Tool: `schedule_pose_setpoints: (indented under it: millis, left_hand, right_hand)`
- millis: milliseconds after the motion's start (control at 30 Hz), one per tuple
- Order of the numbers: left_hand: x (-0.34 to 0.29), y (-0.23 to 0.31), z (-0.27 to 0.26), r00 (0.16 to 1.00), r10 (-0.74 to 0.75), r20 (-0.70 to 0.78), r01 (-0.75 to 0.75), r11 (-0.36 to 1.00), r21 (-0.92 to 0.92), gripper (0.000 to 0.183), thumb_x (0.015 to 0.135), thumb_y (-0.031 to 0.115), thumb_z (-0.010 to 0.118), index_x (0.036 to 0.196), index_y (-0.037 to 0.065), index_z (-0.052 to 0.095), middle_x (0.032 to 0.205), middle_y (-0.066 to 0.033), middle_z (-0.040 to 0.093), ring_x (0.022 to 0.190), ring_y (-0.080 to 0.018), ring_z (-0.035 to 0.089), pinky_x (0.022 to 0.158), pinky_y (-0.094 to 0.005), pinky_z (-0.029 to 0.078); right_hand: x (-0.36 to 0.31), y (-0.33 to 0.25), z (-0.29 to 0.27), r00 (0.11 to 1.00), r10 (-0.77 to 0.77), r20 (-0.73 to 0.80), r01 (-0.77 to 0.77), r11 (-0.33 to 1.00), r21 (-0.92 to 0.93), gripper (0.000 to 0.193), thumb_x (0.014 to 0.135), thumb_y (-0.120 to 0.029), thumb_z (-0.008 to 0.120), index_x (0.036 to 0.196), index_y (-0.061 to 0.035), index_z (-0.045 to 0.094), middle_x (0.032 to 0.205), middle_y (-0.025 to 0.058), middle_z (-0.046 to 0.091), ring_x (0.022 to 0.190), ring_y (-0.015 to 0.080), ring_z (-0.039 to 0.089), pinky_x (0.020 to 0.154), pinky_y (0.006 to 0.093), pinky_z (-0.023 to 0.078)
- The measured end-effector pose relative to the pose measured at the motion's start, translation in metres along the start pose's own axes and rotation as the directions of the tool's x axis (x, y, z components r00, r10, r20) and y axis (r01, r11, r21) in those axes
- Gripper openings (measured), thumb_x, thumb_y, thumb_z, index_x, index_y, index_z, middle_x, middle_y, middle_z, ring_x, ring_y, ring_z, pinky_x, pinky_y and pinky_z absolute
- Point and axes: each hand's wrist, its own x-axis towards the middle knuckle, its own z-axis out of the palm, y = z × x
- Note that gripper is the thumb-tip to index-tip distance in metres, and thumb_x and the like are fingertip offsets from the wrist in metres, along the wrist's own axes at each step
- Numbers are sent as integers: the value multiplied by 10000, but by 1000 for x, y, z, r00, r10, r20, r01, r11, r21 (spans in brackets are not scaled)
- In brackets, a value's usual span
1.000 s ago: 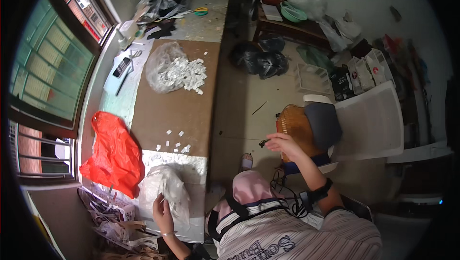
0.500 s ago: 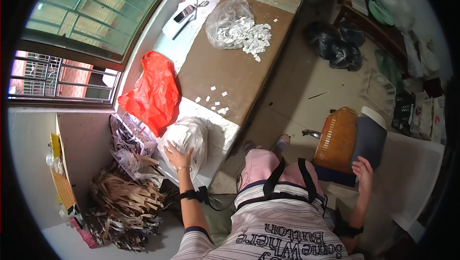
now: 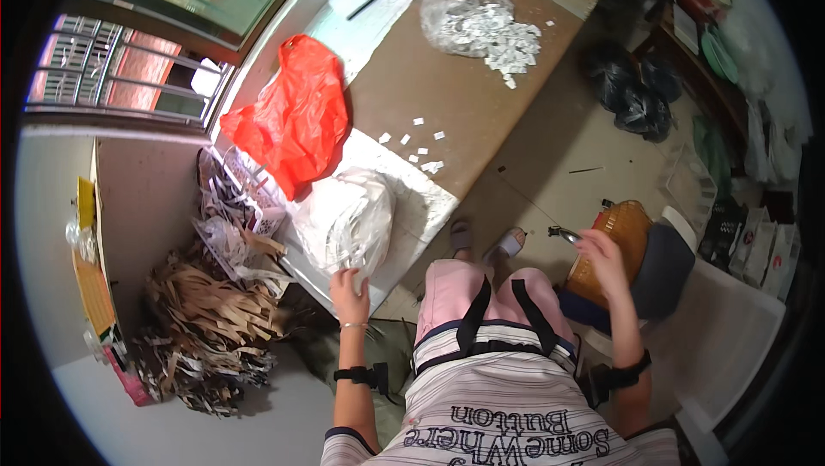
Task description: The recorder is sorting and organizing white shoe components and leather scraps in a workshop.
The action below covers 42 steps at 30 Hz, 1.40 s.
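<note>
White bag: crumpled, see-through, on the surface by your left hand.
Left hand: half-curled, grip unclear.
Right hand: loosely open, seemingly empty.
Surface: brown board, red bag.
Floor: black bags.

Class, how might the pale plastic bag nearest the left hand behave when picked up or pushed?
The pale plastic bag would likely feel floppy, since its thin film looks widely creased. Pushed, it might slump rather than roll, given its uneven, bulging outline.

Room over brown board, white bag blocking
</note>
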Motion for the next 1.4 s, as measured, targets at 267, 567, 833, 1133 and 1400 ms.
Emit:
schedule_pose_setpoints:
  millis: [267,567,833,1133,1400]
  left_hand:
    - [98,4,-12,947,308,-91,-296,947,121,536,705,41,630,1221,155,538,1278,-139,425,1122,-305,460,916,-416,388]
    - [151,-16,-70,784,561,267,-571,820,-47,251,693,133,633,942,103,621,864,-42,613,918,-229,548,775,-347,420]
    - [107,-24,-89,975,-210,67,186,621,-761,232,768,79,615,997,66,579,786,-34,606,758,-169,553,693,-260,427]
    - [51,-36,-37,748,-593,297,355,-20,-935,413,802,91,632,1130,33,388,773,-12,510,630,-94,461,590,-218,403]
    - [66,-66,-21,585,-613,531,92,-601,-794,592,736,122,739,1191,50,367,902,-59,539,747,-132,501,706,-251,439]
  right_hand:
    - [10,-59,282,513,-137,847,501,849,-166,301,839,-105,556,1120,1,584,1010,150,628,882,201,631,777,298,492]
    - [12,-28,442,904,-31,425,206,905,-373,617,734,-134,670,1260,9,380,991,141,598,798,237,616,727,331,496]
    - [-13,-107,403,355,-199,914,819,537,-201,172,725,-78,642,879,-4,628,845,164,579,838,362,595,721,450,468]
    - [46,-163,490,16,88,996,956,290,-41,181,864,-157,484,1019,-79,537,903,213,589,852,348,606,844,409,422]
    - [90,-124,492,212,100,972,856,462,-234,258,894,-249,440,1084,-79,481,819,230,617,794,403,614,718,460,477]
